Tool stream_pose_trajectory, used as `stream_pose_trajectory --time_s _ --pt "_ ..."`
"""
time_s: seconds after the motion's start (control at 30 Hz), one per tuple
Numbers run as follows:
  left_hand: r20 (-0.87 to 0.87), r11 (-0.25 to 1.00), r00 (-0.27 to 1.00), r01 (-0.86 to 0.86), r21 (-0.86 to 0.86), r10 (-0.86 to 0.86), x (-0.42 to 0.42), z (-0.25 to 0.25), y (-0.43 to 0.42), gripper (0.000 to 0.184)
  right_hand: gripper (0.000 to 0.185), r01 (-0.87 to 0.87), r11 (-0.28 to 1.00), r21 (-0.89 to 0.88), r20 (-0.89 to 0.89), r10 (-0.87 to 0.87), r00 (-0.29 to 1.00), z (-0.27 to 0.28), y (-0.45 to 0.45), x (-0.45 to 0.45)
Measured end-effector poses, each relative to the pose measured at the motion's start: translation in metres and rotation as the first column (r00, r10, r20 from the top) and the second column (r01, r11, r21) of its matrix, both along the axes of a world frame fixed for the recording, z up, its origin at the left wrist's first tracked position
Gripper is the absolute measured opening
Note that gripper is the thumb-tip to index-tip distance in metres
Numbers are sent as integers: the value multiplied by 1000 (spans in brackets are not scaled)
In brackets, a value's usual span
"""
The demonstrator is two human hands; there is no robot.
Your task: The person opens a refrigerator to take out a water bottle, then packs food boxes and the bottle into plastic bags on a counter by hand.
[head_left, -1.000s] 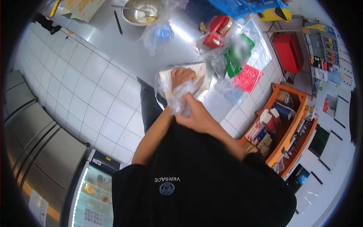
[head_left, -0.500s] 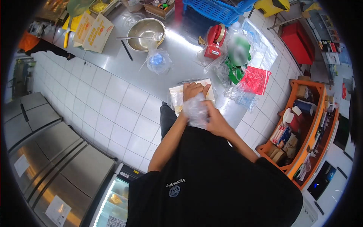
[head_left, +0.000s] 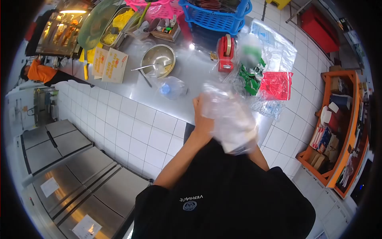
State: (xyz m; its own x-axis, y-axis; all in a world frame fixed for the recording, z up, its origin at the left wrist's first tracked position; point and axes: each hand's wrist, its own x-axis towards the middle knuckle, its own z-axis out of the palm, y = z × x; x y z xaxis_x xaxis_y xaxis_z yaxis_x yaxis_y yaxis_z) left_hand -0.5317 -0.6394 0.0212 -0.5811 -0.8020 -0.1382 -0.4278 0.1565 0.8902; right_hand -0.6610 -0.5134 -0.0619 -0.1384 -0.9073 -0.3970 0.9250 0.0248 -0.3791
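A clear plastic bag (head_left: 229,113) with a pale, box-like thing inside is held up in front of my body, smeared by motion. My left hand (head_left: 203,119) grips the bag's upper left side, fingers curled. My right hand is hidden behind the bag; only its forearm (head_left: 259,158) shows at the lower right. On the steel table beyond, a small knotted clear bag (head_left: 172,88) with something blue lies left of my left hand. Past it stands a metal bowl (head_left: 162,75) with a fork (head_left: 153,65) across it.
A red tape dispenser (head_left: 225,59), a green plastic bag (head_left: 251,81) and a red plastic packet (head_left: 276,85) lie on the right. Printed cartons (head_left: 114,67) and a yellow-handled knife (head_left: 85,71) are at left. Blue baskets (head_left: 215,16) stand behind. A person in orange (head_left: 39,71) is far left.
The bag with the pale box-like thing has come up off the table toward my body. My right hand has gone behind it. The view has shifted, showing more of the table's far side.
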Motion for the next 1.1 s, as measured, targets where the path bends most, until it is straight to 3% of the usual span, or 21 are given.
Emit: stream_pose_trajectory --time_s 0.03,0.1,0.13,0.17,0.2,0.27,0.3,0.33,0.37,0.4,0.47,0.5,0.53,0.57,0.6,0.67,0.73,0.83,0.9,0.97,1.1 --pt "-52 978 998 33 -206 -45 8 -26 -1 47 81 -15 998 63 20 14 1000 -13 8 5" --pt "135 765 966 256 -592 -219 21 -65 3 38 71 -122 970 210 3 124 992 -29 20 0" --pt "159 697 949 309 -647 -272 25 -66 4 34 66 -209 927 313 -20 226 974 -30 27 -8" --pt "86 803 937 334 -493 -337 23 -45 3 28 62 -302 856 419 -45 352 935 -29 32 -18" --pt "75 746 897 406 -528 -436 20 -51 0 25 58 -380 753 537 -103 506 856 -27 35 -30" --pt "57 602 787 515 -611 -615 6 -72 -13 20 53 -401 539 741 -281 791 543 -18 27 -56" --pt "14 619 782 503 -604 -623 0 -80 -21 18 53 -330 523 786 -448 849 280 -17 15 -69" --pt "-30 637 777 494 -592 -629 -4 -85 -29 16 53 -216 511 832 -527 850 -23 -16 3 -81" --pt "-70 652 771 483 -585 -633 -10 -94 -38 15 54 -137 655 743 -657 675 -336 -19 -16 -90" --pt "84 555 751 553 -621 -655 -17 -128 -34 17 47 -28 558 829 -526 762 -378 49 -77 -70" --pt "61 570 809 463 -678 -584 -25 -148 -38 16 42 -22 700 714 -631 628 -456 110 -175 -55" --pt "45 575 836 415 -705 -548 -31 -151 -43 16 31 -61 891 451 -851 408 -329 108 -219 -52" --pt "118 561 867 411 -719 -484 -33 -148 -46 16 26 -105 931 350 -893 298 -337 113 -271 -51" --pt "114 592 848 451 -668 -517 -38 -146 -51 19 25 -132 983 126 -910 62 -411 113 -322 -49" --pt "107 624 828 493 -607 -551 -39 -144 -52 22 25 -159 987 37 -860 -49 -507 101 -373 -51" --pt "110 658 826 514 -550 -553 -39 -145 -47 25 24 -152 973 171 -793 45 -608 94 -455 -42" --pt "132 678 859 477 -559 -495 -44 -150 -36 23 25 -93 919 384 -563 153 -812 62 -508 -41" --pt "261 678 875 482 -555 -408 -45 -141 -31 14 26 -19 859 512 -317 169 -933 28 -540 -42" --pt "543 431 814 574 -697 -206 -72 -205 9 9 26 32 849 527 -235 182 -955 0 -555 -48" --pt "53 779 967 232 -582 -248 -58 -163 -12 10 29 23 832 554 -265 203 -943 7 -553 -42" --pt "82 828 949 305 -471 -303 -55 -150 -14 10 30 27 835 550 -296 225 -928 17 -551 -37"
